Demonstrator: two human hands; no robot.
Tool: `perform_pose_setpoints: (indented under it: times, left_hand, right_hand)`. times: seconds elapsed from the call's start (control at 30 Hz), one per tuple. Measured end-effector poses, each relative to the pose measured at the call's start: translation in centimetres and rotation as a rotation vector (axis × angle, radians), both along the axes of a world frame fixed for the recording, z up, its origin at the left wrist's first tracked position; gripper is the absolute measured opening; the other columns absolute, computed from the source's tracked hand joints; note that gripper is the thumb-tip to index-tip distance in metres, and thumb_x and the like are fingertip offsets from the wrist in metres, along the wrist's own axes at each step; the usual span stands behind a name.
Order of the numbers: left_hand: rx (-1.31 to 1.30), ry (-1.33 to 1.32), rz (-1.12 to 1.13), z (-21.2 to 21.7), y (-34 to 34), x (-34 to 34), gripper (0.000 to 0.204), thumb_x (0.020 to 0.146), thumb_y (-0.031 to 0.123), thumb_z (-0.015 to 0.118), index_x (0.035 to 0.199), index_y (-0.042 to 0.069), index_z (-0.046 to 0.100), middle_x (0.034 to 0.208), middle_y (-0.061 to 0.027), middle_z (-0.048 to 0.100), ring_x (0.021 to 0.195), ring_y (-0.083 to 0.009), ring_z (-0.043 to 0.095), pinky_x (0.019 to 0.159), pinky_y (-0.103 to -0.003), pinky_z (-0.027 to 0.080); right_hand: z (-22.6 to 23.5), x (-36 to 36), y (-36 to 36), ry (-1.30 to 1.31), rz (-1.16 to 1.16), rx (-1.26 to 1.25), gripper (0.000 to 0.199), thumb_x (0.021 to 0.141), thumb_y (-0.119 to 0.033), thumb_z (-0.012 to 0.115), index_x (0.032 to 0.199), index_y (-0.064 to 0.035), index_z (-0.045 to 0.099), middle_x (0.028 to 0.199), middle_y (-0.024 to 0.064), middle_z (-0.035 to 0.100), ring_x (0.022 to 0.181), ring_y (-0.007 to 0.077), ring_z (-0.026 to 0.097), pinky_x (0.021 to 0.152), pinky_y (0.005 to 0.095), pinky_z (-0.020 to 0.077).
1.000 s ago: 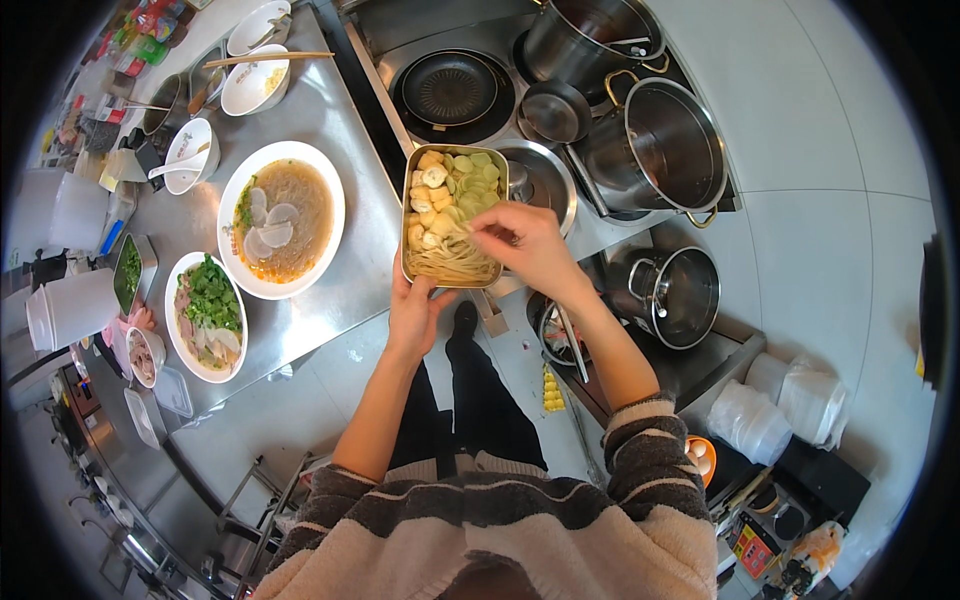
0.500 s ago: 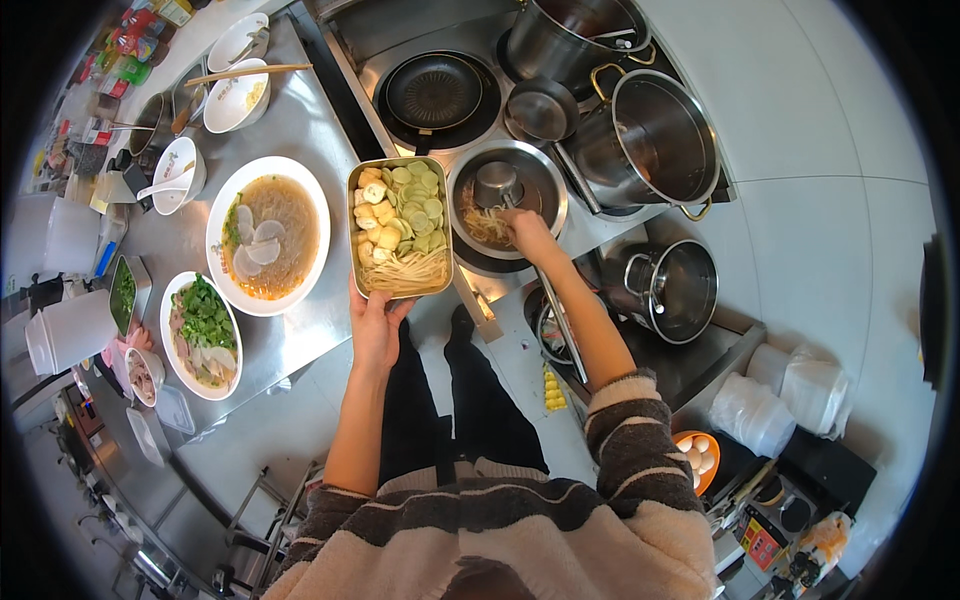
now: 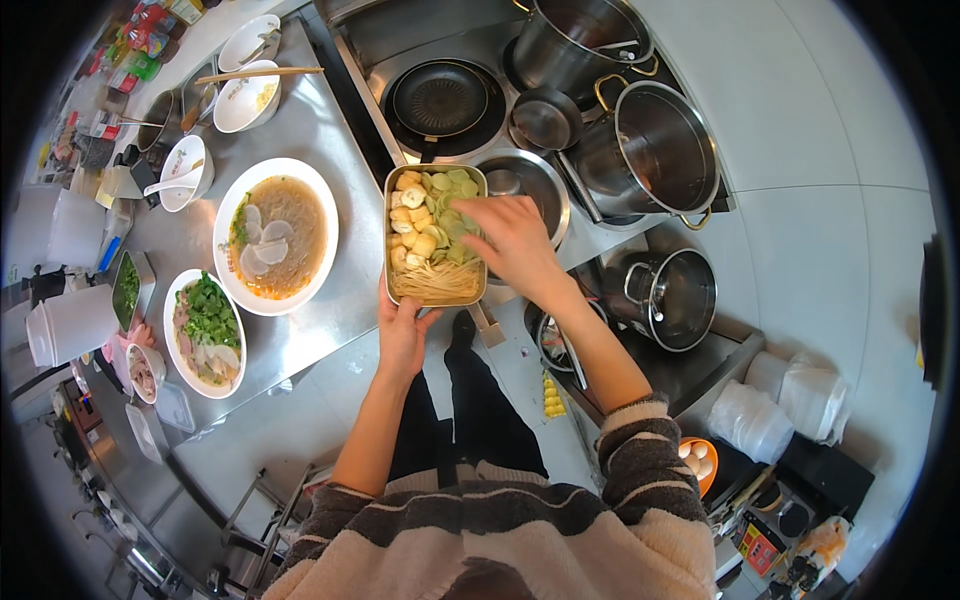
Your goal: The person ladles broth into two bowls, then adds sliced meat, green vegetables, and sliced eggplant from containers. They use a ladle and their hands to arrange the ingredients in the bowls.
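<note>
Centrally in frame, the left hand grips the lower rim of a rectangular gold-toned metal tray, probably stiff, best held there, while the loosely curled right hand, its grasp unclear, is over pale-green, likely slippery slices.

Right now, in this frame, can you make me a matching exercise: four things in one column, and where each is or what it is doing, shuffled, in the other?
Column one:
1. Left hand
2. Right hand
3. Chopsticks
4. Orange bowl

Column two:
A. Lying across a white bowl
B. With eggs in it
C. Above the green slices, fingers spread
D. Holding the near end of the metal tray

Right pairs: 1-D, 2-C, 3-A, 4-B
</note>
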State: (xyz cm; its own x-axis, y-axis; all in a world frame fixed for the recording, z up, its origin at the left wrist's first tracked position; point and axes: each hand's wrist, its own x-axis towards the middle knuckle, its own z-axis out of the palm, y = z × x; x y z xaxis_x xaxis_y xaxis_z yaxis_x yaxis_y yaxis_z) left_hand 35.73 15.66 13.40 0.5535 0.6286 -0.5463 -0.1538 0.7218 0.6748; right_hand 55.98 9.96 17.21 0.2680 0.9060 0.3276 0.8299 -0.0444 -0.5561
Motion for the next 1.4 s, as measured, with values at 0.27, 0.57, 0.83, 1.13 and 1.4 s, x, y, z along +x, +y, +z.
perform_pose_setpoints:
  times: [0.27, 0.57, 0.83, 1.13, 1.4]
  left_hand:
    - [-0.007, -0.03, -0.066, 0.5, -1.1, 0.4, 0.07, 0.086, -0.006, 0.037, 0.15, 0.014, 0.016, 0.139, -0.0123, 0.041, 0.118, -0.0264, 0.054, 0.091, -0.041, 0.053]
    - [-0.046, -0.016, -0.067, 0.2, -1.1, 0.6, 0.07, 0.086, -0.006, 0.038, 0.15, 0.015, 0.016, 0.138, -0.0111, 0.043, 0.118, -0.0254, 0.054, 0.09, -0.041, 0.053]
    - [-0.046, -0.039, -0.073, 0.4, -0.4, 0.8, 0.066, 0.088, -0.005, 0.039, 0.148, 0.015, 0.021, 0.135, -0.0107, 0.045, 0.116, -0.0253, 0.055, 0.089, -0.041, 0.054]
    - [0.001, 0.07, -0.042, -0.5, 0.5, -0.1, 0.056, 0.087, 0.001, 0.042, 0.141, 0.014, 0.031, 0.126, -0.0092, 0.052, 0.11, -0.0222, 0.058, 0.085, -0.04, 0.055]
    - [0.019, 0.066, -0.021, -0.7, 1.2, -1.3, 0.059, 0.086, 0.0, 0.041, 0.142, 0.014, 0.03, 0.127, -0.0079, 0.051, 0.109, -0.0206, 0.057, 0.084, -0.038, 0.054]
  right_hand:
    - [-0.3, -0.1, 0.9, -0.177, 0.015, -0.401, 0.06, 0.066, -0.024, 0.078, 0.12, -0.0138, 0.054, 0.109, 0.0082, 0.058, 0.098, 0.0237, 0.057, 0.085, 0.0356, 0.0348]
    - [-2.0, 0.6, 0.7, -0.152, 0.112, -0.345, 0.036, 0.072, -0.02, 0.073, 0.106, -0.0144, 0.061, 0.091, 0.0066, 0.062, 0.083, 0.0215, 0.059, 0.08, 0.0328, 0.0369]
    - [-1.3, 1.3, 0.9, 0.178, 0.068, -0.154, 0.019, 0.075, -0.016, 0.07, 0.094, -0.0134, 0.065, 0.085, 0.0054, 0.064, 0.075, 0.0232, 0.059, 0.081, 0.0335, 0.0388]
    - [-6.5, 7.6, 0.1, 0.972, -0.147, 0.068, 0.017, 0.081, -0.007, 0.071, 0.096, -0.002, 0.065, 0.08, 0.0015, 0.064, 0.067, 0.0046, 0.055, 0.06, 0.0208, 0.0454]
    - [-19.9, 7.5, -2.1, 0.085, -0.254, -0.504, 0.028, 0.076, -0.015, 0.07, 0.103, -0.0119, 0.067, 0.093, 0.0121, 0.069, 0.085, 0.0342, 0.065, 0.077, 0.0398, 0.0513]
